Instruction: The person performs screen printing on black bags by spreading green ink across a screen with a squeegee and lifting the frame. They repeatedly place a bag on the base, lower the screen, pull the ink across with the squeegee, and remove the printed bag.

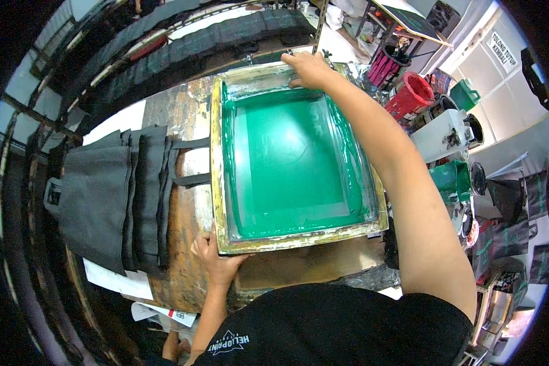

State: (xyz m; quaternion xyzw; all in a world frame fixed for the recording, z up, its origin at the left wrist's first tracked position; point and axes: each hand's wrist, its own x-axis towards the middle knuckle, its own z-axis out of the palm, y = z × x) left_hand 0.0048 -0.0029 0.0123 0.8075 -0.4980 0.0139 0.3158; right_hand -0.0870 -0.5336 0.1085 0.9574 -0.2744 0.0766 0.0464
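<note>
A wooden screen-printing frame [299,239] lies in front of me, its mesh coated in wet green ink [293,158]. Thicker ink is piled along the sides. My left hand [218,259] grips the frame's near left corner, thumb along the near edge. At the far side, my right hand [311,70] is closed over the frame's far bar, with that arm reaching along the right side. To the left lies a stack of black fabric bags [104,195]; two black straps [192,180] run from it toward the frame's left edge. What lies under the frame is hidden.
The worn wooden table [186,244] carries white paper [119,280] near the bags. Racks with black bags [232,39] stand beyond and left. On the right are a red bucket [412,94], a whitish container [442,134], a green tub [452,180] and a green jug [465,94].
</note>
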